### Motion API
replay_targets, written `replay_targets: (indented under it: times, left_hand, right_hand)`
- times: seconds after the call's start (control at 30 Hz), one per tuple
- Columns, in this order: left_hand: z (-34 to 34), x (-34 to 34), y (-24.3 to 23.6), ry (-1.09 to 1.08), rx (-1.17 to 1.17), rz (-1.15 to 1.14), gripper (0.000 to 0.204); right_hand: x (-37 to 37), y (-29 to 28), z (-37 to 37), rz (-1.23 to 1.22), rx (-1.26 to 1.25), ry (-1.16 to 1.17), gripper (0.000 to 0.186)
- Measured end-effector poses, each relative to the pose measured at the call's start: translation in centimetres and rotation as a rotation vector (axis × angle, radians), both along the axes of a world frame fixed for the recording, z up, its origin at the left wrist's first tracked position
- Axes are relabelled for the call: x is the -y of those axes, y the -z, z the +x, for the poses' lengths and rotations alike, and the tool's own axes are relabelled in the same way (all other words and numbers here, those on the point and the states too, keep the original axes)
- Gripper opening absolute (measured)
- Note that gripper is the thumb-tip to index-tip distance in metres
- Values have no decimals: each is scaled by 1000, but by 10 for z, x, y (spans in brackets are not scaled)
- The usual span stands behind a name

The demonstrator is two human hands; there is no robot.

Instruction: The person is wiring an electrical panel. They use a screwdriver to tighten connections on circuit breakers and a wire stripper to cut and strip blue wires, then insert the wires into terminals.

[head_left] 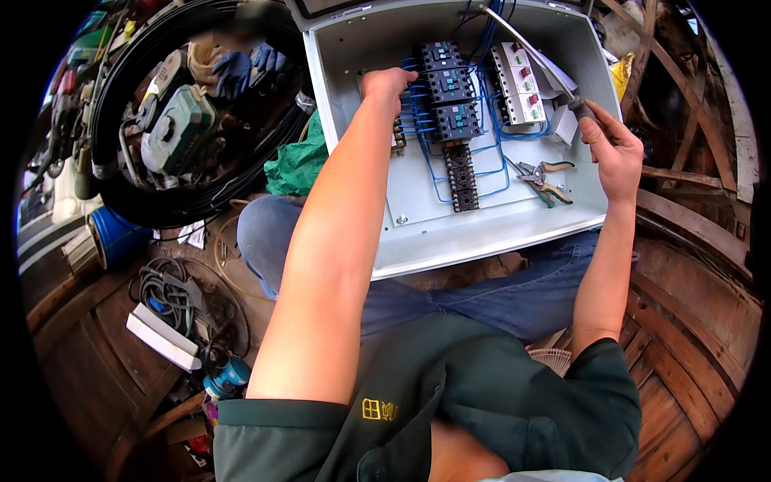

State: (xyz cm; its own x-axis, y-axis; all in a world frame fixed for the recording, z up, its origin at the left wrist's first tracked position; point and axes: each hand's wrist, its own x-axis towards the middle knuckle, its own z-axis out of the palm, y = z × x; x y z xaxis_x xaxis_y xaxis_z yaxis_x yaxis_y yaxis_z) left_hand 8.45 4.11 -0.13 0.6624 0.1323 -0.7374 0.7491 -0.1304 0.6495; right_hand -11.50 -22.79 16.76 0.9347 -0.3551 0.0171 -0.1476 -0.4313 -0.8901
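A light grey metal electrical box [490,253] rests across my legs, its inside facing up. My left hand [385,84] reaches in at the left of the black contactors [450,84], fingertips pinched on a blue wire at their side; the fingers partly hide the spot. My right hand [614,145], at the box's right wall, is closed round the dark handle of a long-shafted screwdriver [530,50]. Its shaft slants up and left over the white circuit breakers [520,88]. Below the contactors runs a row of black sockets [462,178]. Pliers [546,178] lie on the box floor.
A large coil of black cable [108,120] lies at the left, around a green-grey tool case [181,128] and blue gloves [233,74]. Green plastic sheeting [299,165] touches the box's left side. Wooden boards [683,353] lie at the right.
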Motion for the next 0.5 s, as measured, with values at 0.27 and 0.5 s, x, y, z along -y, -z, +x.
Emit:
replay_targets:
  times: [0.27, 0.5]
  left_hand:
    - [-20, -30, -82, 0, 406, -143, 17]
    - [-53, -74, -172, 265, 588, -305, 18]
  right_hand:
    - [-3, 5, 0, 372, 173, 120, 33]
    - [-1, -18, -3, 612, 159, -65, 37]
